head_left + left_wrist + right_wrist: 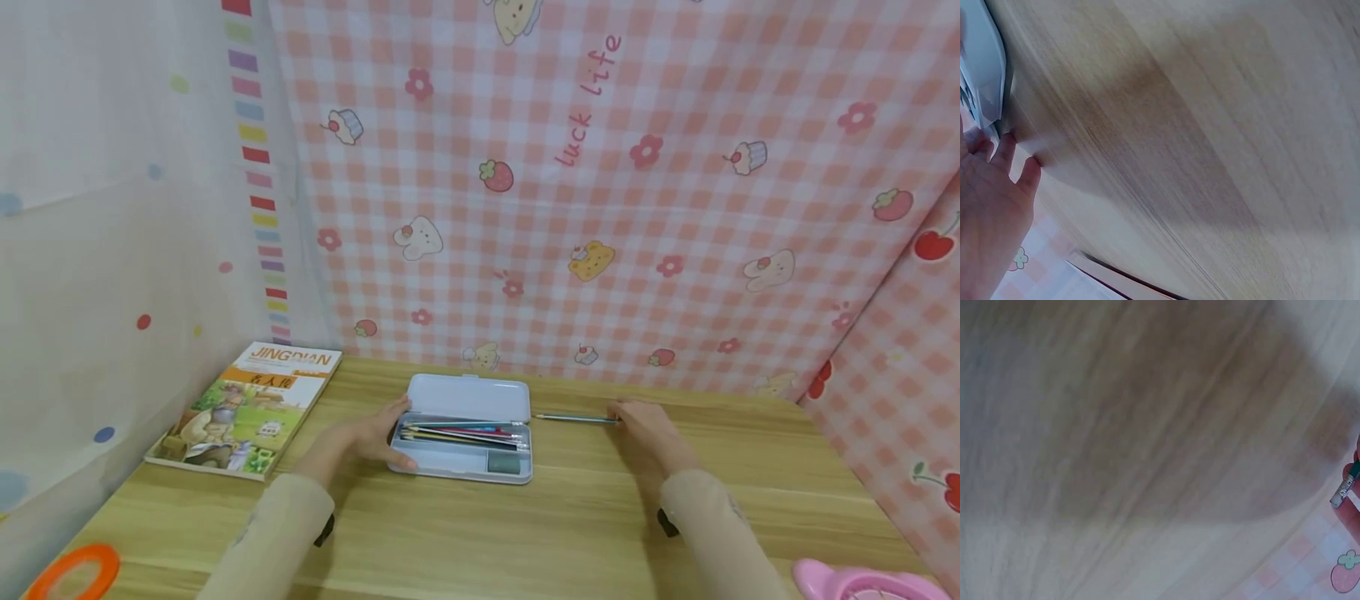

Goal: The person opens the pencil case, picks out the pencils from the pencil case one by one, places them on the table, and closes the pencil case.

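Observation:
An open pale blue pencil case [450, 463] lies on the table with its lid [468, 396] tipped back. Several pencils [450, 433] and a small dark green block [504, 462] are inside it. My left hand [371, 435] rests spread against the case's left end, thumb at the front corner and a finger by the lid. In the left wrist view, the other fingers [1005, 152] reach out loosely beside the case. Right of the case, my right hand [647, 423] pinches a green pencil [576, 417] near its metal-banded end, its tip pointing at the case.
A book [247, 408] with an illustrated cover lies at the left. At the front left corner is an orange ring [111, 567], and a pink plastic thing [813, 575] sits at the front right. A checked pink cloth [465, 275] hangs behind the wooden table [480, 533].

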`<state>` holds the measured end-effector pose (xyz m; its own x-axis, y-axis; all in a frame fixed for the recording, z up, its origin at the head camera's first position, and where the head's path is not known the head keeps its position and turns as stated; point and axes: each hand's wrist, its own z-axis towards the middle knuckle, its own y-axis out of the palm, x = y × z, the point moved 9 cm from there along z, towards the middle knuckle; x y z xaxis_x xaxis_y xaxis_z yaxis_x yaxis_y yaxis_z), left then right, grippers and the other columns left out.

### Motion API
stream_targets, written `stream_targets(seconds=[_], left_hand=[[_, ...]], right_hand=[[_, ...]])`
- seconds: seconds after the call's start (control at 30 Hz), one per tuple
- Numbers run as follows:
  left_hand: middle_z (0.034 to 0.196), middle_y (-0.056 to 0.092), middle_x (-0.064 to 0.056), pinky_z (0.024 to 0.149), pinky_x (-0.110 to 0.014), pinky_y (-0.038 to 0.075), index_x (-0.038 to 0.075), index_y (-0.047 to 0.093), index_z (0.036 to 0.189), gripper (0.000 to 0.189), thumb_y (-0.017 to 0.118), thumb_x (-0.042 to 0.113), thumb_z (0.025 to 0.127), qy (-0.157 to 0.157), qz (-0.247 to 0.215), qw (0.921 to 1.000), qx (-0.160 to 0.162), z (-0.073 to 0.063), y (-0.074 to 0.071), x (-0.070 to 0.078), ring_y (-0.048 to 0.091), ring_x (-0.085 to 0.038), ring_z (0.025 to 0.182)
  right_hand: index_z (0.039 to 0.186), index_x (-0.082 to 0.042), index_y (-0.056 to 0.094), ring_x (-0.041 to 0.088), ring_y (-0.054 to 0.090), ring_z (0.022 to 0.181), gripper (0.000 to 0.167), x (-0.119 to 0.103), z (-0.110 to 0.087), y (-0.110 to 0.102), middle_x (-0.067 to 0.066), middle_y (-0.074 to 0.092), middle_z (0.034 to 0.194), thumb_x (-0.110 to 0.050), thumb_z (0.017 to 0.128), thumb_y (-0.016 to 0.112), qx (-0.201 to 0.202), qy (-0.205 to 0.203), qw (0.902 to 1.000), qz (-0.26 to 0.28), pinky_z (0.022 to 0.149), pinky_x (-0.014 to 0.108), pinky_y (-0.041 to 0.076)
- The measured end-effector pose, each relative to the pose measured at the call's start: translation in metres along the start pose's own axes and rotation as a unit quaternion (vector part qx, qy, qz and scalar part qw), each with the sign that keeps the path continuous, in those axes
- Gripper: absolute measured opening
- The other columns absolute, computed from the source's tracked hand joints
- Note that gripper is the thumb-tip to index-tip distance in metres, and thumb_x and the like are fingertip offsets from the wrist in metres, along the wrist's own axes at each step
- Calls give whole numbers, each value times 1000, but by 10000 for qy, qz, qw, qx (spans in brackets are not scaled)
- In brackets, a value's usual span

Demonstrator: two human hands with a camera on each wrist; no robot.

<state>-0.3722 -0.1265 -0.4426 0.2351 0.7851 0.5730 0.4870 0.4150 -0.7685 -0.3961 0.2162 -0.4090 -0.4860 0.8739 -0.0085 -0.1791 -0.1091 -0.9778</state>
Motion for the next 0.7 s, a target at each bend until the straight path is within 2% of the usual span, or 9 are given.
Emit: stream_targets(seconds=[0.2, 0.33, 0.57, 0.7], left_hand=[[152, -1, -22, 113, -53, 12, -3, 5, 145, 111, 76, 40, 71, -5, -99, 10000, -8, 0, 2, -1, 5, -41, 139], [152, 0, -22, 113, -53, 12, -3, 6, 145, 111, 76, 40, 71, 32, -105, 9999, 11, 1, 1, -2, 5, -41, 139], [152, 0, -22, 113, -53, 13, -3, 6, 145, 112, 75, 45, 70, 46, 10, 10000, -18, 2, 1, -3, 5, -41, 139], [153, -1, -22, 113, -53, 12, -3, 5, 145, 113, 75, 44, 70, 14, -65, 10000, -20, 2, 2, -5, 4, -41, 140]], right_hand=[[75, -8, 52, 13, 42, 66, 15, 3, 2, 6, 2, 50, 73, 6, 79, 51, -253, 370, 9981, 429, 59, 27, 41], [78, -6, 58, 14, 44, 68, 12, 6, 4, 10, 2, 50, 74, 3, 81, 51, -291, 519, 9954, 750, 64, 30, 45], [77, -8, 60, 16, 47, 70, 12, 12, 3, 13, 4, 52, 76, 0, 81, 52, -521, 790, 9914, 898, 66, 32, 46], [83, -9, 64, 18, 52, 75, 13, 15, 0, 13, 5, 55, 81, -3, 83, 52, -619, 1047, 9856, 1175, 71, 37, 48]])
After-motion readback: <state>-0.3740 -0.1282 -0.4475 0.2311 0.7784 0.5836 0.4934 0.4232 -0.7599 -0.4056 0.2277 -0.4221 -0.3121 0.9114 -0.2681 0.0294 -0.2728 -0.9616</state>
